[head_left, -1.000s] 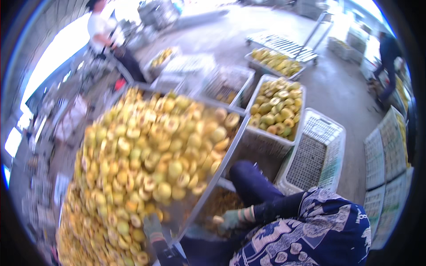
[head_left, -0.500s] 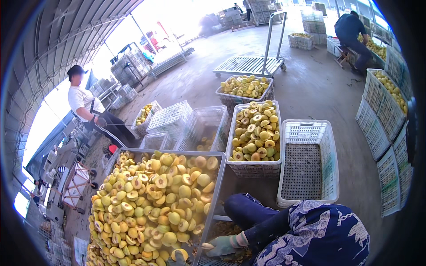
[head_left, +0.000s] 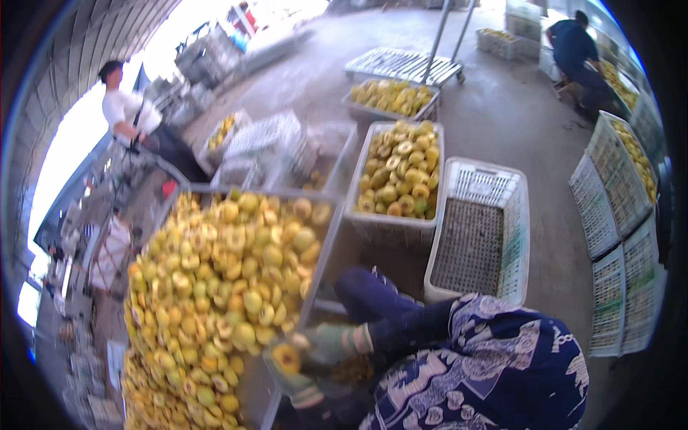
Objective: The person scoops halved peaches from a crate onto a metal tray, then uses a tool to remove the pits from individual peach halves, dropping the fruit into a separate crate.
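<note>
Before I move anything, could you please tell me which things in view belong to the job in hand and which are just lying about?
Apparently in the job:
left hand, holding a halved fruit
right hand, close beside it
heap of yellow fruit
table under the heap

Seemingly just standing by:
flat trolley
stacked crates at the right

Legible print: a small patch of white characters [head_left: 563, 340] on my navy patterned garment [head_left: 484, 365], near its right edge; blurred, only partly readable. Greenish marks on the side of the pale crate [head_left: 517, 244] beside me and on the stacked crates [head_left: 640, 287] at far right; whether lettering, I cannot tell.
</note>
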The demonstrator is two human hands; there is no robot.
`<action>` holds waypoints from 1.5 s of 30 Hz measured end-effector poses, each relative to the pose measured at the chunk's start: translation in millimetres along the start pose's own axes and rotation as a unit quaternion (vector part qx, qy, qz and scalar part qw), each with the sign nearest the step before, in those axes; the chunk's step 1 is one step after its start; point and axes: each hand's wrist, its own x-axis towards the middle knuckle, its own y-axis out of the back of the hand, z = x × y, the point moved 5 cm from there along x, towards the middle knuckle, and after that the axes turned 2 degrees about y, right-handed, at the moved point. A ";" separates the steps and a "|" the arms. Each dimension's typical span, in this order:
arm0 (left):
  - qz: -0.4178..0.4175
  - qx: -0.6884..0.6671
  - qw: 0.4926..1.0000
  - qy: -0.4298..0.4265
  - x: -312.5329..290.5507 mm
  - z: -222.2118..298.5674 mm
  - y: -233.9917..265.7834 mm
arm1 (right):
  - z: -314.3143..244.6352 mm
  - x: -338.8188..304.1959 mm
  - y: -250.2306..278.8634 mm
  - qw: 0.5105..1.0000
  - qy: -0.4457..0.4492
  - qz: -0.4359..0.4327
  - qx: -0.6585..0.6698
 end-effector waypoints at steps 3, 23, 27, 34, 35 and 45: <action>0.147 -0.285 0.935 0.151 3.2 56.6 -20.2 | -44.6 -22.1 26.6 0.999 0.009 0.022 -0.043; 0.133 -0.343 0.918 0.150 -20.3 64.4 -13.4 | 18.7 -22.7 -45.1 0.956 0.079 -0.240 -0.149; 0.140 -0.347 0.906 0.198 -23.7 65.6 -12.4 | -15.3 -27.1 -27.2 0.948 0.001 -0.293 -0.125; 0.157 -0.300 0.918 0.209 -29.4 54.3 -11.0 | 23.4 -30.1 -48.1 0.929 -0.028 -0.342 -0.139; 0.158 -0.299 0.917 0.210 -30.0 54.4 -10.2 | 18.1 -31.6 -49.7 0.933 -0.062 -0.353 -0.037; 0.118 -0.353 0.913 0.165 -31.6 42.5 -17.7 | -30.5 -62.3 -33.7 0.586 -0.248 -0.442 0.632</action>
